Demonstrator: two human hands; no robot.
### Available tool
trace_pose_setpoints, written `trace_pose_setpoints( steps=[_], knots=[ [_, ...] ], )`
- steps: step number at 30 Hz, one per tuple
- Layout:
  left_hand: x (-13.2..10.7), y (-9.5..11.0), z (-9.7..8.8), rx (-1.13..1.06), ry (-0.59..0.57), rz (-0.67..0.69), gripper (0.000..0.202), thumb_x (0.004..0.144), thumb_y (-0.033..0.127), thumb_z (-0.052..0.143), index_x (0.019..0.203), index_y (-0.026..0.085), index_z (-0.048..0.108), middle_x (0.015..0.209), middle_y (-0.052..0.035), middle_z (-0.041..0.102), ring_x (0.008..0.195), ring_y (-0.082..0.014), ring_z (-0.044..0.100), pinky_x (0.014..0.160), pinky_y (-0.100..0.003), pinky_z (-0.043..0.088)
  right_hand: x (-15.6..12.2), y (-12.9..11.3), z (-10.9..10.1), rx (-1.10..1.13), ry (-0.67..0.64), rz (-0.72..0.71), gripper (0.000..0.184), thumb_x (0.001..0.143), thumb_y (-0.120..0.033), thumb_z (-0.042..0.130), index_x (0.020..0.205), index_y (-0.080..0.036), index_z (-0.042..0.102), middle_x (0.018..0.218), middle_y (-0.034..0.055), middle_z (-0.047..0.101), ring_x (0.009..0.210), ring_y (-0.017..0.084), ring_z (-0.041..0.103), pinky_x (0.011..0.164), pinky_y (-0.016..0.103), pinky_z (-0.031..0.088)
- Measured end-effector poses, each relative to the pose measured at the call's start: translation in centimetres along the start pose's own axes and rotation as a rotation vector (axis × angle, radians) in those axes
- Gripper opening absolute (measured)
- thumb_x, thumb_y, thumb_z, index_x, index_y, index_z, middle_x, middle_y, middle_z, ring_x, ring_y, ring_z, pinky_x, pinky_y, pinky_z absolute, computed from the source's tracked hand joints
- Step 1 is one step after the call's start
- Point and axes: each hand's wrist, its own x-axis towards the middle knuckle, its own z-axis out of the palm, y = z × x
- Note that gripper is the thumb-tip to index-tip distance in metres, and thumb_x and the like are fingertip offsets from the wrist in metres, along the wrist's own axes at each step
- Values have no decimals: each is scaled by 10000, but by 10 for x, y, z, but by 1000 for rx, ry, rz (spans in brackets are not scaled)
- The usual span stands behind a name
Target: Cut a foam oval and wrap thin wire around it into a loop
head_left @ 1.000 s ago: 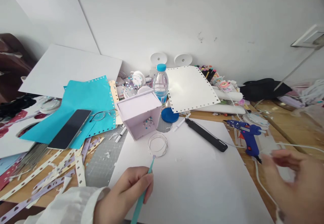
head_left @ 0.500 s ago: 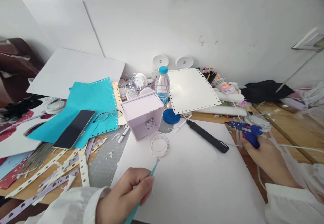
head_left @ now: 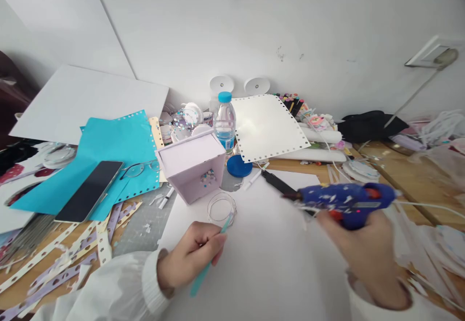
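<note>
My left hand (head_left: 192, 255) is closed on a thin teal tool (head_left: 209, 267), whose tip touches a small coil of silver wire (head_left: 221, 209) lying on a large white sheet (head_left: 261, 263). My right hand (head_left: 363, 258) grips a blue glue gun (head_left: 345, 201) and holds it above the sheet with the nozzle pointing left toward the coil. Just behind the coil stands a pale lilac box (head_left: 191, 166) tipped on its side, with sequins inside.
A water bottle (head_left: 224, 122), its blue cap (head_left: 239, 165), a black tool (head_left: 278, 184) and a punched white sheet (head_left: 269, 127) lie behind. A phone (head_left: 89, 191) and glasses (head_left: 140, 168) rest on teal paper (head_left: 109, 151). Punched paper strips (head_left: 54, 258) litter the left edge.
My right hand reached the glue gun on the table at right, took hold of it and swung it left over the white sheet. My left hand moved the teal tool up to the wire coil.
</note>
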Motion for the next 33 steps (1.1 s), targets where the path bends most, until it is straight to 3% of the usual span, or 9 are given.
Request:
trace_pose_setpoints(
  steps=[4, 7, 13, 18, 24, 33],
  knots=[
    [3, -10, 3, -6, -31, 31, 649, 929, 633, 279, 485, 174, 393, 481, 24, 366, 480, -91, 362, 508, -230, 315, -33, 5, 38, 72, -150, -65, 91, 620, -263, 653, 607, -236, 567, 397, -51, 546, 316, 158, 511, 320, 243, 446],
    [3, -14, 3, -8, -66, 56, 652, 948, 604, 264, 476, 173, 390, 476, 14, 385, 476, -91, 382, 513, -231, 327, -44, 15, 48, 79, -293, -133, 42, 675, -237, 632, 710, -225, 612, 451, -41, 590, 387, 179, 579, 359, 233, 482],
    [2, -14, 1, -59, -119, 90, 615, 975, 535, 248, 484, 190, 379, 458, -3, 427, 463, -100, 426, 495, -236, 349, -46, 19, 43, 88, -339, -104, 219, 714, -226, 627, 923, -218, 561, 578, -35, 628, 432, 169, 591, 422, 237, 520],
    [2, -10, 0, -76, -148, 105, 576, 979, 489, 251, 485, 206, 341, 442, -10, 430, 454, -109, 428, 474, -256, 340, -54, 14, 43, 139, -362, 25, 193, 734, -273, 621, 893, -238, 516, 504, -68, 513, 359, 135, 476, 349, 233, 429],
    [5, -5, -1, -24, -141, 106, 524, 962, 494, 259, 520, 227, 171, 427, 21, 294, 442, -119, 297, 477, -306, 267, -56, 11, 43, 139, -365, 63, 184, 723, -251, 617, 869, -248, 505, 468, -78, 495, 332, 138, 450, 335, 242, 394],
    [5, -5, 1, -55, -137, 123, 490, 958, 417, 316, 536, 224, 157, 442, 32, 265, 449, -121, 275, 483, -307, 250, -55, 14, 42, 174, -361, 5, 211, 720, -228, 636, 891, -245, 514, 517, -57, 554, 353, 142, 465, 344, 247, 412]
  ],
)
